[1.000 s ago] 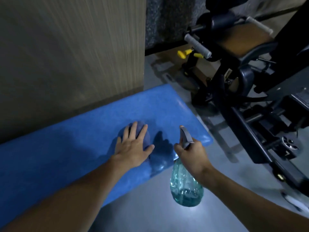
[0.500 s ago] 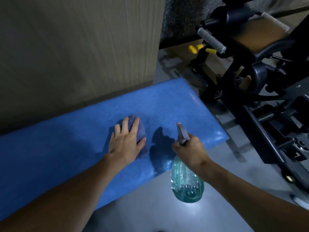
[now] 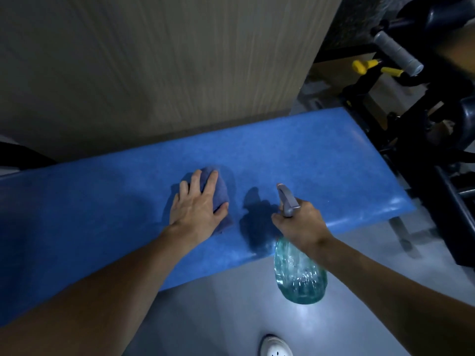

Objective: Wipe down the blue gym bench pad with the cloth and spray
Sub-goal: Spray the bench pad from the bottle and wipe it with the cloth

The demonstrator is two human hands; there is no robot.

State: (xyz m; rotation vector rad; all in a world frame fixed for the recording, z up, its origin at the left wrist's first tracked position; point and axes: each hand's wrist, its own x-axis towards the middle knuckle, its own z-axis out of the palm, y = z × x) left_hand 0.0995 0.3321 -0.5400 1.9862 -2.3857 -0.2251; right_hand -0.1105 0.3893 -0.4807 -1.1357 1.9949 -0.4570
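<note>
Blue bench pad point(image 3: 102, 201) runs along a wood-grain wall point(image 3: 154, 60). Left hand point(image 3: 196, 209) lies flat, fingers spread, pressing the cloth point(image 3: 218, 194) mid-pad. Right hand point(image 3: 300, 224) grips the spray bottle point(image 3: 299, 276) over grey floor point(image 3: 218, 317). Black gym machine point(image 3: 424, 111) stands far right.

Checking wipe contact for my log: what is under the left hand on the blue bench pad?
A bunched blue-grey cloth lies under the left hand, pressed flat on the blue padded bench. Its edges show past the fingers and thumb; the part beneath the palm is covered.
</note>
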